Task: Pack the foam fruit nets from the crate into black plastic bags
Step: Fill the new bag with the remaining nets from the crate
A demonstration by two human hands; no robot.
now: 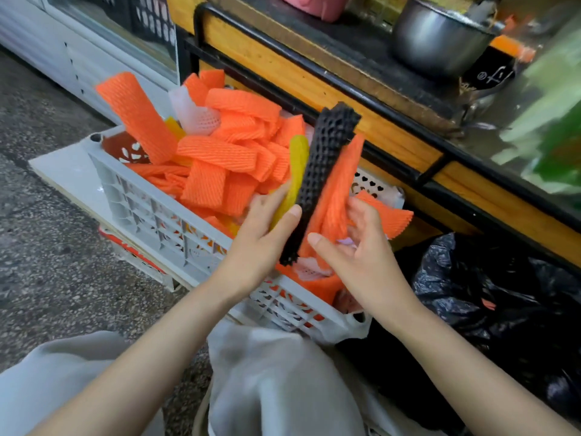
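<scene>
While the grey speckled floor (pixel 47 215) is filling the left edge of the view, a white plastic crate (pixel 151 209) is sitting on it, tilted toward the camera and heaped with foam fruit nets. Most of them are orange nets (pixel 217 152), lying flat and crossing one another, and one long orange piece (pixel 138 118) is sticking up over the crate's far left corner. A white net (pixel 198 113) is poking out near the back of the heap.

Over the crate's near right part, the left hand (pixel 267 237) is closing its grip on a bundle: a yellow net (pixel 295 171) is lying against the fingers, and the thumb is pressing on a black net (pixel 320 184) that is standing nearly upright, tilted a little to the right. Just beside it, the right hand (pixel 355 243) is curling its fingers around folded orange nets (pixel 339 196) that are touching the black one, with the thumb held apart from them; how firmly this grip is closing I cannot tell.

Light grey fabric (pixel 276 382) is lying below the wrists. To the right of the crate, a crumpled black plastic bag (pixel 490 297) is resting on the floor, with a speck of orange showing on it. Above, a wooden worktop (pixel 345 99) with a black metal rail is carrying a metal pot (pixel 437 45).
</scene>
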